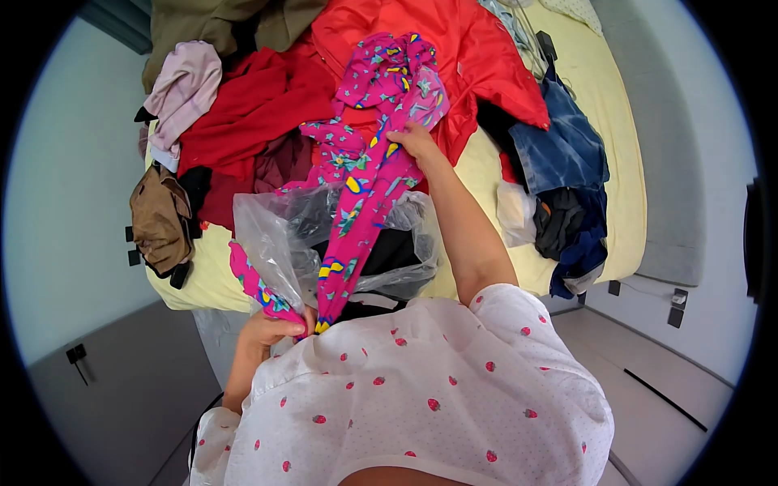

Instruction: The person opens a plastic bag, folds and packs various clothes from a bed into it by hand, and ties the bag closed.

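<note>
A bright pink garment (353, 206) with stars and yellow and blue shapes stretches from the heap on the bed down to my body. My right hand (415, 142) grips its upper part, fingers closed on the fabric. Lower down at the left, my left hand (279, 328) is closed round the garment's lower end, close to my shirt. Behind and beneath the garment, a clear plastic bag (271, 235) lies open at the bed's near edge, with dark cloth (392, 253) in it.
Around lie a red jacket (494, 61), a dark red garment (251, 101), a pale pink garment (185, 89), a brown item (160, 219), blue denim (563, 146), dark grey cloth (559, 220) and a white item (515, 212). The yellow-sheeted bed (628, 194) stands between walls.
</note>
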The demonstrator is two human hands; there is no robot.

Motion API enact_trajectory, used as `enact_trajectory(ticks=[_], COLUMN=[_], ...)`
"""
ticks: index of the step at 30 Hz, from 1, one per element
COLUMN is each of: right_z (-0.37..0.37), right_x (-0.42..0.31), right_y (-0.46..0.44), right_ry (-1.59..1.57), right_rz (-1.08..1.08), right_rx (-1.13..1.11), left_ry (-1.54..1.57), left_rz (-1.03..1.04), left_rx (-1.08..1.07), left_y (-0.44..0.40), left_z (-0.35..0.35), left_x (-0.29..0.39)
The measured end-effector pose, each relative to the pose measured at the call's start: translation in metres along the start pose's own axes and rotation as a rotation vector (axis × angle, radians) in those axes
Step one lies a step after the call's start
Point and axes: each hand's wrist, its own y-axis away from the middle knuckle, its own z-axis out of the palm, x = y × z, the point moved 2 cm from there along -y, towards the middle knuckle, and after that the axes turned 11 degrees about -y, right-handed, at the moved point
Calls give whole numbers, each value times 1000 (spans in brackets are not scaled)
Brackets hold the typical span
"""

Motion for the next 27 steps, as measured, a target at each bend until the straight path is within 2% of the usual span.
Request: enact_trajectory(ticks=[2,3,6,7,10,11,12,13,14,15,16,17,18,20,22,23,24,26,27], right_z=[7,12,10,5,-16,-30,-46,-71,-98,-124,-149,-180,-211,-237,-221,-220,-222,-168,-134], right_x=[-12,-13,-50,-73,-74,-73,-74,-69,-70,-88,-103,-114,-127,-159,-195,-202,-198,-199,-191], right_y=[10,9,49,77,112,119,124,115,110,115,120,116,117,138,166,162,149,135,122], right_ry=[-95,-124,-368,-325,-169,-232,-270,-124,-262,-421,-709,-881,-928,-1033,-843,-729,-588,-110,129], right_rz=[-47,-151,-111,-167,-184,-167,-224,-279,-292,-430,-404,-506,-638,-755,-963,-999,-973,-639,-681], right_rx=[-139,-150,-327,-410,-474,-455,-397,-241,-37,19,160,238,271,409,601,694,678,842,701], left_ry=[17,27,66,63,193,193,200,209,219,221,245,266,285,334,333,376,344,280,238], left_rz=[27,42,-36,-18,3,42,41,40,38,-10,23,57,91,82,139,163,148,118,95], left_rx=[-1,-3,99,227,347,344,333,325,318,349,339,327,312,346,318,293,288,281,314], left_y=[-3,-5,-15,-18,-26,-28,-28,-28,-27,-27,-28,-30,-32,-35,-38,-38,-37,-30,-24], left_z=[-2,-3,-1,3,-1,-3,-4,-6,-8,-8,-7,-6,-6,-8,-17,-18,-18,-16,-12], left_x=[-2,-2,1,6,-4,-7,-8,-9,-10,-10,-10,-9,-7,-14,-28,-29,-29,-24,-16])
